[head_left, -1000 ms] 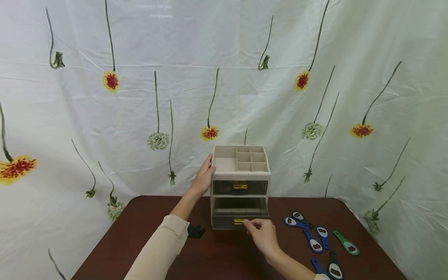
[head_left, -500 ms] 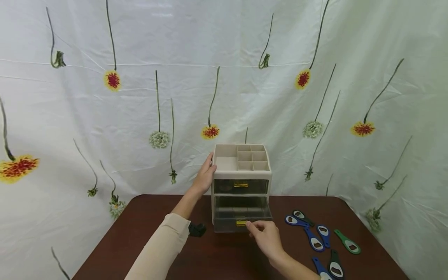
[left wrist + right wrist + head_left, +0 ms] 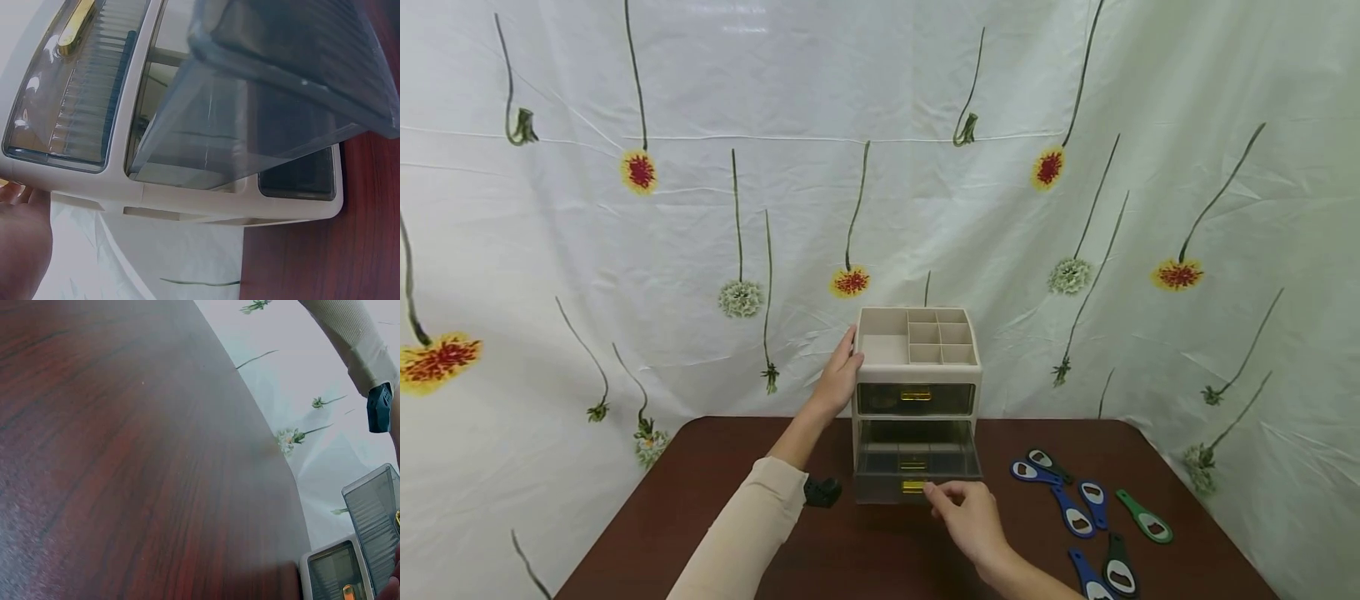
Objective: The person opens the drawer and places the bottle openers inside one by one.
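Observation:
A cream desktop drawer organizer (image 3: pixel 917 372) with smoky see-through drawers stands at the back of the table. My left hand (image 3: pixel 837 379) rests along its left side, fingers fairly straight, near the top. The middle drawer (image 3: pixel 880 490) is pulled well out. My right hand (image 3: pixel 972 518) pinches that drawer's gold handle (image 3: pixel 913 487) at its right end. The top drawer (image 3: pixel 880 400) is closed. In the left wrist view the bottom drawer (image 3: pixel 300 172) sits closed below the pulled-out one, and part of my left hand (image 3: pixel 24 247) shows beside the frame.
Several bottle openers lie on the right of the dark red table (image 3: pixel 715 500), among them a green one (image 3: pixel 1142 517) and a blue one (image 3: pixel 1071 512). A black device (image 3: pixel 822 492) sits under my left wrist. A flowered cloth (image 3: pixel 700 250) hangs behind the table.
The middle drawer has slid farther out toward me, my right hand moving with its handle. My left hand has stayed at the organizer's side.

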Demonstrator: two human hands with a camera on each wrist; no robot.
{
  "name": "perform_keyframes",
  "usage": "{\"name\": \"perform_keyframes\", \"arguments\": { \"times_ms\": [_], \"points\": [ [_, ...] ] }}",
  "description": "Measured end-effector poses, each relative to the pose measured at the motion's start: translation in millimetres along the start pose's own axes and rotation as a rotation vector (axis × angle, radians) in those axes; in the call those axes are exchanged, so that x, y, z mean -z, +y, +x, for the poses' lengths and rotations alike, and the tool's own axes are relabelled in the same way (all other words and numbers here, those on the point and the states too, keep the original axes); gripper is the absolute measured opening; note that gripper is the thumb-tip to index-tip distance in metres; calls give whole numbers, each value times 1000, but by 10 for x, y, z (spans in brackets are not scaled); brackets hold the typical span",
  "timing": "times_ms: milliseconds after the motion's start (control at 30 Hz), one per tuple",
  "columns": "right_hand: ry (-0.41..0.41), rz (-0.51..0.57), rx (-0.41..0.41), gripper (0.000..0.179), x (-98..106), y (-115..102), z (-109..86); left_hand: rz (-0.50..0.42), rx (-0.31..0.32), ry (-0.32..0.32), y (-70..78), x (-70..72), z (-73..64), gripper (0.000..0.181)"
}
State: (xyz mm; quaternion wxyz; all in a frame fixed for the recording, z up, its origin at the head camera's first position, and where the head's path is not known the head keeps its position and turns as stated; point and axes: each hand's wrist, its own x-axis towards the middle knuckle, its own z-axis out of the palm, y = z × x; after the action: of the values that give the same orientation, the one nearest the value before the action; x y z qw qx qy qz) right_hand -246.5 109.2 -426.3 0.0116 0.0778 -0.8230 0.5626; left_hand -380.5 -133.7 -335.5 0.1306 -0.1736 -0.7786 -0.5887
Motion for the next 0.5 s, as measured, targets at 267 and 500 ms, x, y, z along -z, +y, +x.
{"name": "perform_keyframes", "arguments": {
  "times_ms": [267, 500],
  "points": [
    [-25, 25, -5, 35, 13, -18, -71, -8, 35, -44, 10, 49, 58, 60],
    [-36, 27, -26, 33, 14, 6, -123, -33, 11, -37, 24, 32, 12, 59]
  ]
}}
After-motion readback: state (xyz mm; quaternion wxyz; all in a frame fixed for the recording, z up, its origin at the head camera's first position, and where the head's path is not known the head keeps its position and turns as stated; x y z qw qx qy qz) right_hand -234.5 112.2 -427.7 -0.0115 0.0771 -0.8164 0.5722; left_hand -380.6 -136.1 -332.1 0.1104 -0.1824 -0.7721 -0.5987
